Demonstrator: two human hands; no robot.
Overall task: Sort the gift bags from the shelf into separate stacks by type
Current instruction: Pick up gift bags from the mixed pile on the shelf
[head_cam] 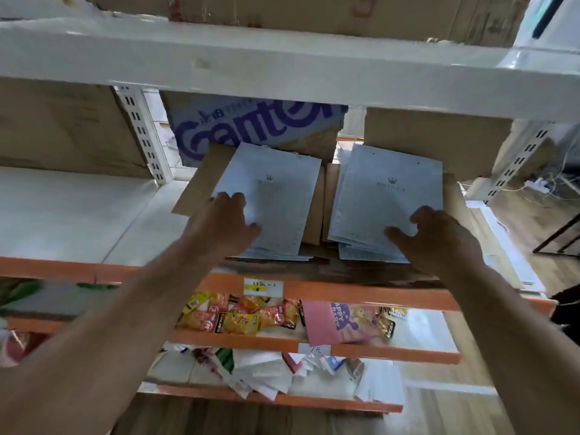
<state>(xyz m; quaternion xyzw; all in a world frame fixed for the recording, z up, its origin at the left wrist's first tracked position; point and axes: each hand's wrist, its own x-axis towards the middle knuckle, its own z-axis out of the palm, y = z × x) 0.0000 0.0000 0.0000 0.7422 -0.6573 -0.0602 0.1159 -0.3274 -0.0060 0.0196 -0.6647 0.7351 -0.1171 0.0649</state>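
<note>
Before the purple-lettered cardboard carton (251, 127), the left hand (226, 221) lies with fingers nearly straight on the left stack of pale blue crown-marked paper gift bags (276, 189), seemingly steadying it, while right of the carton the right hand (439, 237) bends its fingers over the matching right stack (386, 189), whether gripping I cannot tell.

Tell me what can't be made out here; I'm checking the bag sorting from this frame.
Head view only:
- Lettering under the crowns on left stack and right stack: too small, blurred.
- Bag count per stack: only edges show; left hand and right hand cover corners.
- Top of the blue box: hidden behind the shelf beam.
</note>
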